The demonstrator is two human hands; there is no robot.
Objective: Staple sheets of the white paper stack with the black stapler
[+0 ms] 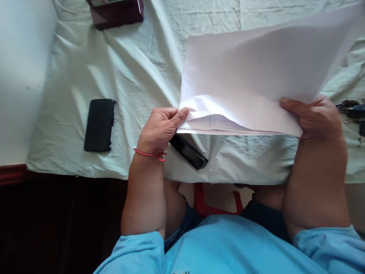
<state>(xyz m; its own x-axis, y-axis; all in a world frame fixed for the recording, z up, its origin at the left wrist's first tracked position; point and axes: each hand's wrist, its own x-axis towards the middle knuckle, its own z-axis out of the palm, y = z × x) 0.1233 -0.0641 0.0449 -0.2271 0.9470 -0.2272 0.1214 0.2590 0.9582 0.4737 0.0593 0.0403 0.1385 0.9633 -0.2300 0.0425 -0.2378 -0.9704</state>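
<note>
Both hands are on a stack of white paper (251,80), lifted a bit off the table (137,64), which has a wrinkly pale green cloth over it. Left hand (161,127) pinches the near left corner, right hand (315,116) grips the near right edge with the thumb on top. A black stapler-looking thing (188,151) lies just under the left hand, near the table's edge. Further left sits a black phone (99,125), flat on the cloth. Far side has a dark red box (116,13), and some keys (353,110) sit off to the right.
</note>
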